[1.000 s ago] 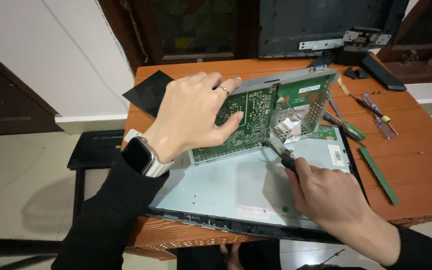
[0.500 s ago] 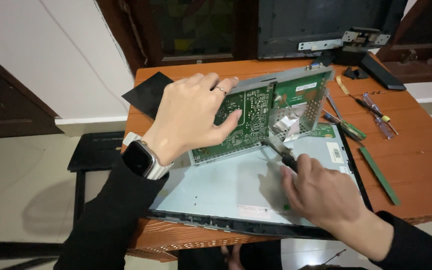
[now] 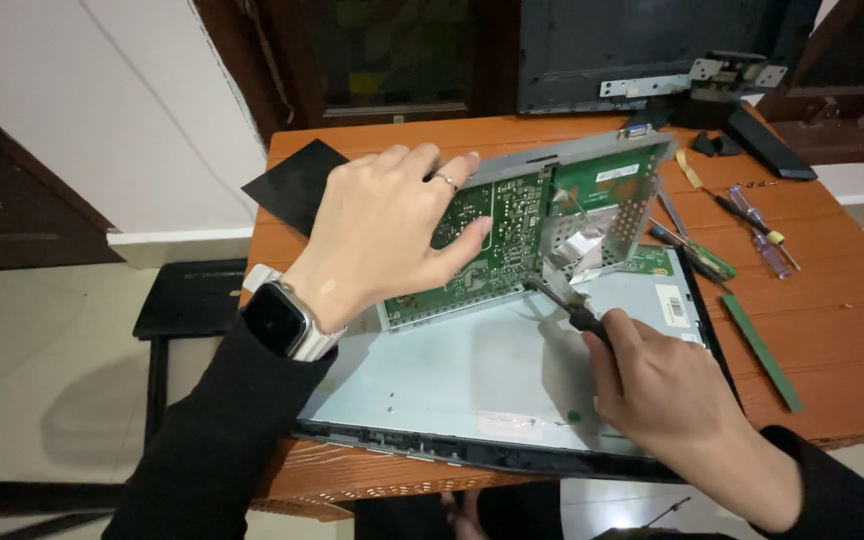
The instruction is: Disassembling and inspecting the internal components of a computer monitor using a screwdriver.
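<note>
Circuit board (image 3: 482, 245), green and fixed to a perforated metal shield plate (image 3: 602, 215), stands tilted up on its lower edge over the grey metal back of a flat monitor panel (image 3: 472, 370), which lies face down on the orange wooden counter (image 3: 832, 330). The left hand (image 3: 382, 235) wraps over the board's upper left part, its grip closed on the edge with the thumb pressed against the soldered face and the fingers behind, so the assembly is propped at a steep angle. The right hand (image 3: 662, 385) has its grip closed around the black handle of a screwdriver (image 3: 562, 300), whose tip meets the board's lower edge near the fold of the shield.

Judging from how things lie, the disassembly looks well advanced: the monitor's black rear cover (image 3: 652, 45) and stand bracket rest apart at the far end of the counter, the panel's metal back is exposed, and the board assembly is already lifted free along most of its length. What seems left is the release at the lower edge, where the tool is working; whether a screw, a clip or a cable holds it there cannot be made out. A smaller green board (image 3: 652, 262) lies on the panel behind the shield, apparently not yet removed. Spare screwdrivers (image 3: 752, 225) and a long green strip (image 3: 762, 350) lie on the counter to the right, well apart from both hands.
</note>
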